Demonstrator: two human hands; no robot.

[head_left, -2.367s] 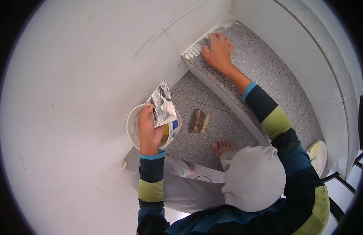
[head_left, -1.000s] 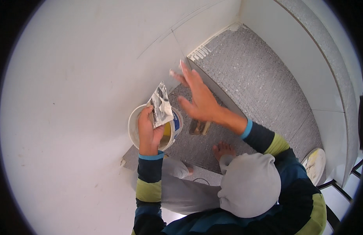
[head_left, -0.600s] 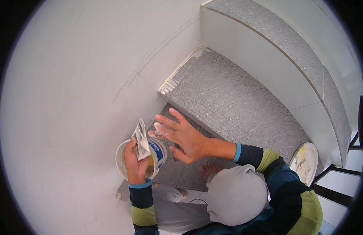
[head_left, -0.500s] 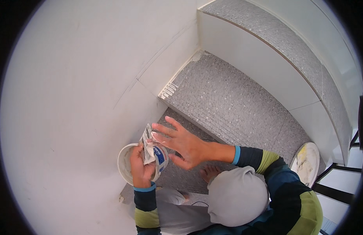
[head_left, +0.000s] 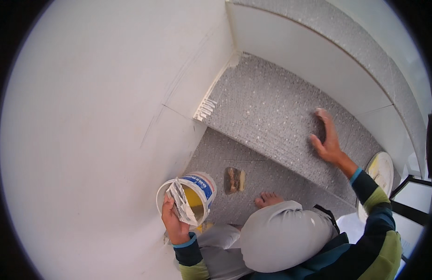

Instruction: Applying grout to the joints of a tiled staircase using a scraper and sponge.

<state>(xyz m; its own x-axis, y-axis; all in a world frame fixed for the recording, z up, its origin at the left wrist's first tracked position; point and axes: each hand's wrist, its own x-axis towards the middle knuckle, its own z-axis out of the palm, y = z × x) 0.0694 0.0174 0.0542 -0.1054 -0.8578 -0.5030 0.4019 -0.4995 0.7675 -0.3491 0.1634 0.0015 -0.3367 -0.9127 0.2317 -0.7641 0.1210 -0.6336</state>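
My left hand (head_left: 175, 223) is closed round a flat metal scraper (head_left: 182, 203) smeared with whitish paste. The scraper lies across the mouth of a white bucket (head_left: 212, 185) with a blue label and a yellowish inside. Whether that hand also grips the bucket rim, I cannot tell. Well off to the right, my right hand (head_left: 328, 142) is over the grey speckled step (head_left: 267, 112), thumb and fingers apart and nothing held. Its fingertips look whitish. White paste strokes (head_left: 206, 108) mark the step's left corner by the wall.
A white wall (head_left: 94, 130) rises on the left, close to the bucket. On the lower step lies a small brown and cream block (head_left: 234, 180). At right rests a round white lid (head_left: 380, 173) with yellow smears. My bare foot (head_left: 268, 199) is on the lower step.
My right hand has left the scraper and swung right over the step. The scraper stays in my left hand, now lying across the bucket mouth. The small block has come into sight.
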